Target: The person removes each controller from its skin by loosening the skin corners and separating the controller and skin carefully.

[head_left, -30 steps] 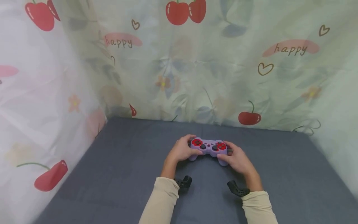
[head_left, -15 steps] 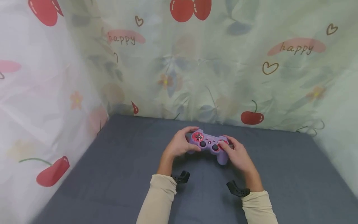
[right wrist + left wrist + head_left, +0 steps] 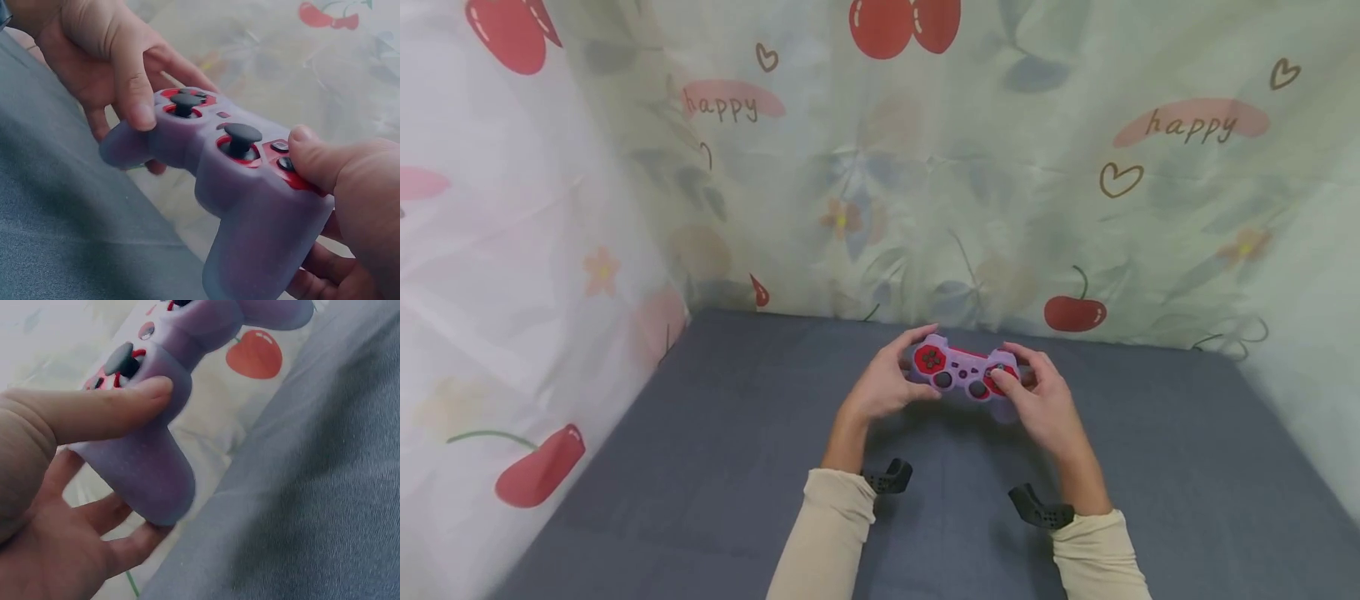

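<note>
A purple game controller (image 3: 964, 367) with red button panels and two black thumbsticks is held between both hands, lifted off the grey cloth. My left hand (image 3: 882, 383) grips its left end; in the left wrist view the thumb (image 3: 125, 407) lies on the front near a thumbstick, and fingers curl beneath the handle. At the other end my right hand (image 3: 1048, 404) holds on, its thumb (image 3: 322, 156) on the red panel by the black buttons. The right fingers are partly hidden behind the controller (image 3: 250, 187).
Grey cloth (image 3: 737, 433) covers the table. A curtain (image 3: 820, 192) printed with cherries, hearts and "happy" hangs behind it, and more curtain (image 3: 497, 292) stands at the left. Black wrist mounts (image 3: 1041, 508) stick out by the sleeves.
The controller has risen from the table cloth and tilted, with both hands moving up along with it. The right thumb has shifted from the handle onto the right button panel.
</note>
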A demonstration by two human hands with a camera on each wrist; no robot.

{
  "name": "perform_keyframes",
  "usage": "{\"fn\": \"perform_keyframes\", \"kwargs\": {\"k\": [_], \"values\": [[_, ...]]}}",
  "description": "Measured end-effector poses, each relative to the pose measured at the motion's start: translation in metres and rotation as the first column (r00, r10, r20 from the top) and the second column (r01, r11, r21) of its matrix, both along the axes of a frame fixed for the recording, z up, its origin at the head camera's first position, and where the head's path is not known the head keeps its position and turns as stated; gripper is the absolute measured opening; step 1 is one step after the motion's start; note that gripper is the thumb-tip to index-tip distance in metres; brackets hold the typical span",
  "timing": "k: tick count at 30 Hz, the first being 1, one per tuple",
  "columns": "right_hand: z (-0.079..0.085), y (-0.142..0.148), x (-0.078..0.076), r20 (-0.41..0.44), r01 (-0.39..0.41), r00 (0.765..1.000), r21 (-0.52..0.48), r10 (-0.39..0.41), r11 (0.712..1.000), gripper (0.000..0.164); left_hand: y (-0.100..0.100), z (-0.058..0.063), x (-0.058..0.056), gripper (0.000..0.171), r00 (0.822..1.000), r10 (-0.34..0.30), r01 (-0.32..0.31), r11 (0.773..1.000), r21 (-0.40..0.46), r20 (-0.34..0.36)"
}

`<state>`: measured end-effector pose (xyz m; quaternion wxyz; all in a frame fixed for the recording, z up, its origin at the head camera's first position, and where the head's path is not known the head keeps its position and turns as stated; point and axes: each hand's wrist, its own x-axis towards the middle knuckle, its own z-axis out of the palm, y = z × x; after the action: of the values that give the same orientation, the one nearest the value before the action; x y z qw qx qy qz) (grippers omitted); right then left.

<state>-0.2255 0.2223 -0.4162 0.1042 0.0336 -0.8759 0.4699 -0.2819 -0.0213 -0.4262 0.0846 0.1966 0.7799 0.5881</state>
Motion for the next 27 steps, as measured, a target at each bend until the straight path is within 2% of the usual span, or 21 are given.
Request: {"fn": "perform_keyframes", "kwargs": {"k": [3, 5, 9, 14, 19, 27], "values": [[0.0, -0.001, 0.001, 0.004, -0.016, 1.0, 0.023, 0.016, 1.0, 0.058, 0.003, 0.0, 0.001, 0.099, 0.997, -0.065, 0.066, 0.998, 0.0, 0.04], [0.0, -0.002, 0.002, 0.006, -0.026, 1.0, 0.032, 0.026, 0.999, 0.058, 0.006, -0.001, 0.001, 0.099, 0.994, -0.076, 0.076, 0.997, 0.005, 0.074], [-0.002, -0.003, 0.001, -0.024, -0.03, 0.999, 0.039, 0.031, 0.999, 0.056, 0.01, -0.002, 0.0, 0.087, 0.994, -0.012, 0.01, 1.0, 0.02, 0.11], [-0.002, -0.003, -0.001, -0.13, -0.025, 0.991, 0.048, 0.031, 0.999, 0.052, 0.011, -0.002, 0.0, 0.062, 0.994, 0.065, -0.066, 0.998, 0.005, 0.083], [0.002, -0.003, 0.002, -0.196, -0.023, 0.98, 0.037, 0.03, 0.999, 0.047, 0.012, 0.0, 0.002, 0.056, 0.995, 0.063, -0.065, 0.998, 0.027, 0.084], [0.007, 0.001, 0.005, -0.191, -0.079, 0.979, -0.013, 0.075, 0.997, 0.046, 0.018, 0.006, 0.007, 0.055, 0.996, 0.035, -0.044, 0.994, 0.104, 0.084]]}}
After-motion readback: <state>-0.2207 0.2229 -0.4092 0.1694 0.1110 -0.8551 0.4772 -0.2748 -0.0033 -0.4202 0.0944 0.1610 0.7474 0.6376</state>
